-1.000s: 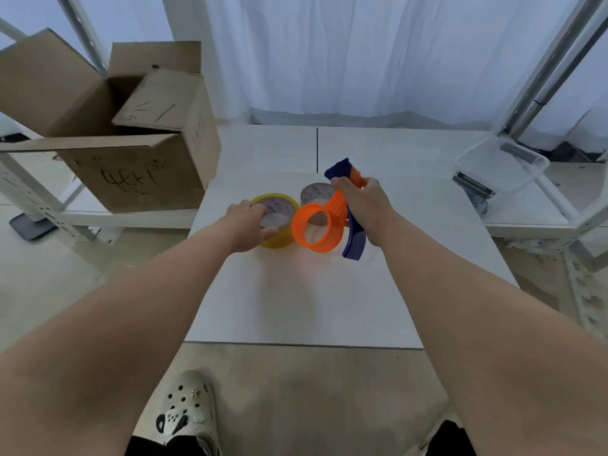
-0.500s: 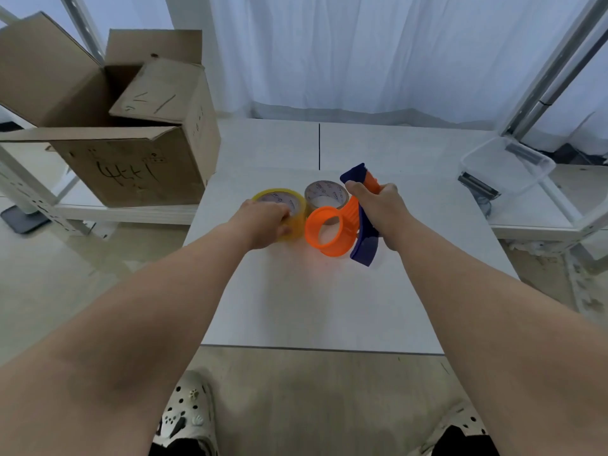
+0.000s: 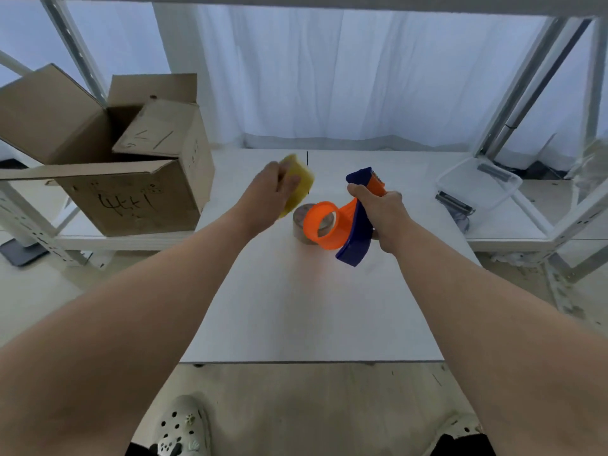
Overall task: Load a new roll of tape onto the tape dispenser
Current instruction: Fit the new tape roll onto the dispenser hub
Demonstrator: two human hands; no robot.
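Observation:
My left hand (image 3: 269, 192) grips a yellow roll of tape (image 3: 301, 179) and holds it tilted in the air above the white table (image 3: 296, 307). My right hand (image 3: 378, 215) grips the handle of the orange and blue tape dispenser (image 3: 342, 222), which is lifted off the table with its empty orange hub ring facing me. A second, brownish roll of tape (image 3: 301, 225) lies flat on the table just behind the orange ring, partly hidden by it. The yellow roll is up and to the left of the dispenser, apart from it.
An open cardboard box (image 3: 125, 159) stands on a low shelf to the left. A clear plastic tray (image 3: 480, 189) with a metal part sits on the shelf at the right. Metal frame posts rise at both sides, a white curtain behind.
My left hand has lifted the yellow roll off the table and tipped it on edge. The dispenser in my right hand has stayed at about the same spot.

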